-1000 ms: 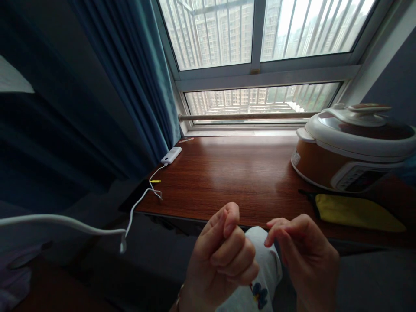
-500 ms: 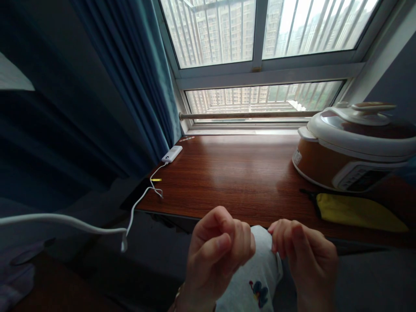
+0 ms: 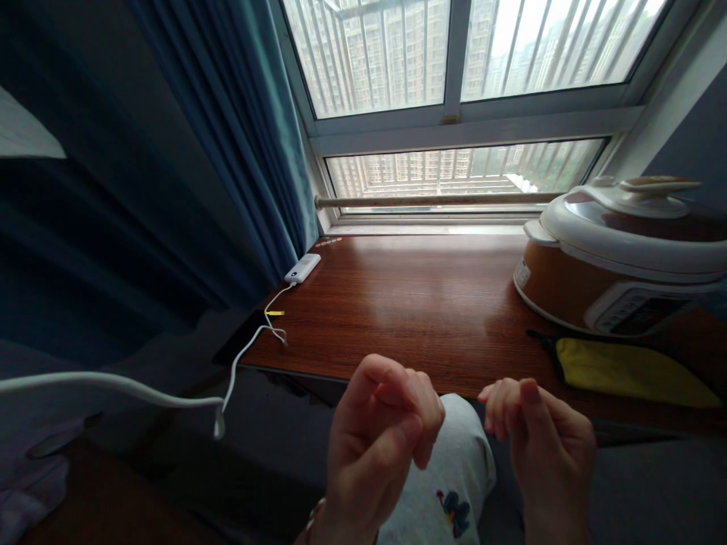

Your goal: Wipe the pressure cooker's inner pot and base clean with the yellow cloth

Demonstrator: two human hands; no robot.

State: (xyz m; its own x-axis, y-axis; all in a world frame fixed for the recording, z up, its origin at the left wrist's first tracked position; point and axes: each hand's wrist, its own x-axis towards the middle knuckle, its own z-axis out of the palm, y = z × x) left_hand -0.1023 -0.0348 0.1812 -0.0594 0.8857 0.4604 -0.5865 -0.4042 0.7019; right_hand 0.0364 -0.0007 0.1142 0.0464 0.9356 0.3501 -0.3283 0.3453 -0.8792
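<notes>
Near the table's front edge, my left hand [image 3: 383, 439] is raised with its fingers curled over and the thumb pressed against them. To its right, my right hand [image 3: 542, 446] is also closed, fingers bent together and the thumb pointing up along them. A gap separates the two hands. If either holds anything, it is too small or too hidden to make out. Below and between them is my knee in pale trousers [image 3: 454, 454] with a dark flower-like patch. Neither hand visibly touches the wooden table [image 3: 397, 303] behind.
At the right stands a brown and white electric cooker [image 3: 619, 265], with a yellow pouch [image 3: 630, 371] before it. A white power bank [image 3: 303, 269] lies at the table's left edge, its white cable [image 3: 232, 371] hanging off. Blue curtains [image 3: 255, 151] and a barred window [image 3: 375, 60] are behind.
My left thumb and fingers have shifted and rolled in their curl. My right hand's fingers have drawn together with the thumb turned up. The view has moved very slightly.
</notes>
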